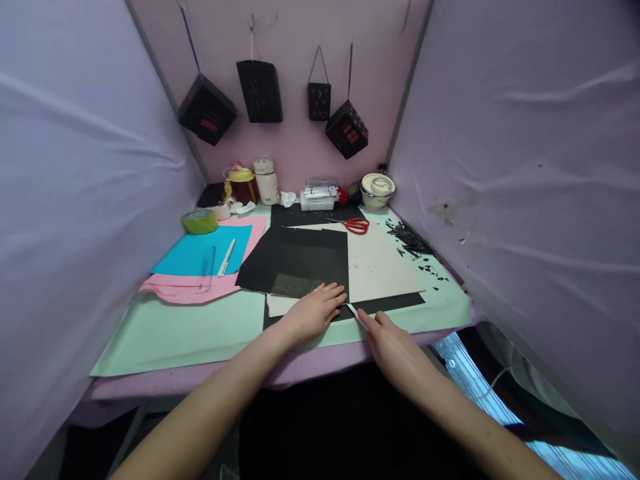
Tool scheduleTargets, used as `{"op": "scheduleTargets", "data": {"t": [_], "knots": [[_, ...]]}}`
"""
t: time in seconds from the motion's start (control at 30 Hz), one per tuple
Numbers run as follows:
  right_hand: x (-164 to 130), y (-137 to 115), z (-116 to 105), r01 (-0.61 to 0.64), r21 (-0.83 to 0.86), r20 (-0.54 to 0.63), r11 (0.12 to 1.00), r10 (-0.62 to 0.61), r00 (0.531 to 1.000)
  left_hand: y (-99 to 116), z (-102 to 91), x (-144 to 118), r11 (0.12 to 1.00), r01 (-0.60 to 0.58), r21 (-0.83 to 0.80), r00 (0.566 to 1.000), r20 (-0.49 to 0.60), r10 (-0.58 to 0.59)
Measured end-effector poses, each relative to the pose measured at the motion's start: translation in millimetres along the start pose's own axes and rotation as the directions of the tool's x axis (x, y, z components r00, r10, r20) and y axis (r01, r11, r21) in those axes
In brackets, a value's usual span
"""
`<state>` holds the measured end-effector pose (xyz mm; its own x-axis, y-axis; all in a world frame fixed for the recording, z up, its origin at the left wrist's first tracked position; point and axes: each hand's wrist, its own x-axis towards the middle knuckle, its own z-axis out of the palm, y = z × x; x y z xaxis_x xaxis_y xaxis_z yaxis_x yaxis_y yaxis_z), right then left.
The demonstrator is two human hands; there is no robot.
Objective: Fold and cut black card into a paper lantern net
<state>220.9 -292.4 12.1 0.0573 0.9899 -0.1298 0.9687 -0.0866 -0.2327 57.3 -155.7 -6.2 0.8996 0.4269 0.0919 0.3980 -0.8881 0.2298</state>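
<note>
My left hand lies flat with its fingers stretched out on a sheet of black paper, pressing near its lower right corner. A smoky see-through rectangle rests on that sheet, left of my fingers. My right hand is closed round a slim craft knife, its pale tip at the sheet's lower right corner. Most of the knife is hidden by my fingers. Under the black paper is a white board, with more black paper showing below its front edge.
Red-handled scissors lie behind the board, black scraps to the right. At left are blue paper, pink sheets, a clear ruler, a white pen-like tool and green tape. Black boxes hang at the back.
</note>
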Motion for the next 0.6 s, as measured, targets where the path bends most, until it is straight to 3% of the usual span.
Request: {"op": "scheduleTargets", "data": {"t": [0.6], "knots": [[21, 12, -6, 0.054, -0.027, -0.043, 0.998, -0.055, 0.998, -1, 1.1, -1, 1.000, -0.015, -0.002, 1.000, -0.010, 0.015]]}}
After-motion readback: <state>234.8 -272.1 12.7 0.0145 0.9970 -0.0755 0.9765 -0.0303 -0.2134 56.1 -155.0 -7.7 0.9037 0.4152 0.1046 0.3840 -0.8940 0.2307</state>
